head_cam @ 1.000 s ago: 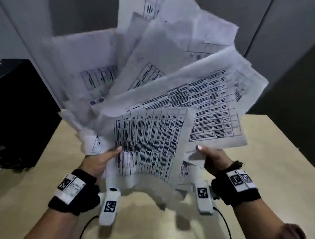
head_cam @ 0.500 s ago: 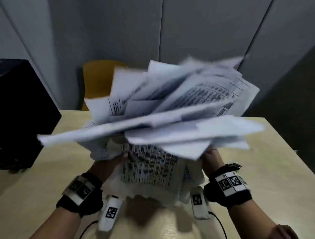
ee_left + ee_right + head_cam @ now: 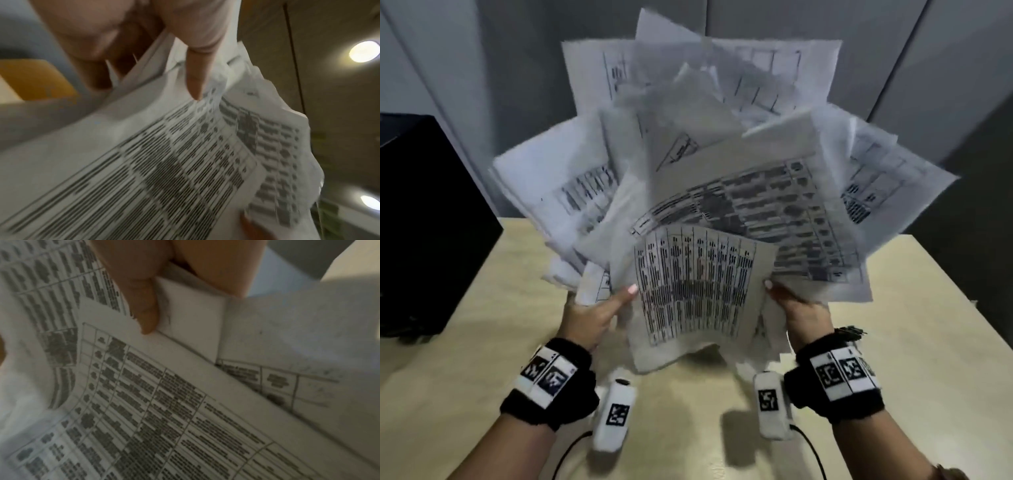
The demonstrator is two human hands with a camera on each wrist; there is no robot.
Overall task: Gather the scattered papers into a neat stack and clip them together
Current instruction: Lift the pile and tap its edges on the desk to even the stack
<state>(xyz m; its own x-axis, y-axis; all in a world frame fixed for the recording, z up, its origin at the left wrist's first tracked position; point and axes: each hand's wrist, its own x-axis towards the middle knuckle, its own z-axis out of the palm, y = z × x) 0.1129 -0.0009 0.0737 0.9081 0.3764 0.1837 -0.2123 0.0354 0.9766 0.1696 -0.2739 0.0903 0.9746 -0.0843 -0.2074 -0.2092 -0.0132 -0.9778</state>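
A loose, fanned bundle of printed papers stands nearly upright above the table, its sheets splayed at many angles. My left hand grips the bundle's lower left edge, thumb on the front sheet. My right hand grips the lower right edge the same way. In the left wrist view a thumb presses onto the papers. In the right wrist view a thumb pinches the papers against fingers behind. No clip is in view.
A pale wooden table lies beneath the hands. A black box stands on its left side. Grey wall panels rise behind. A yellow chair back shows in the left wrist view.
Half a second ago the bundle was tipped forward, nearly flat; now it is swung back upright and fanned out. Both hands have kept their hold.
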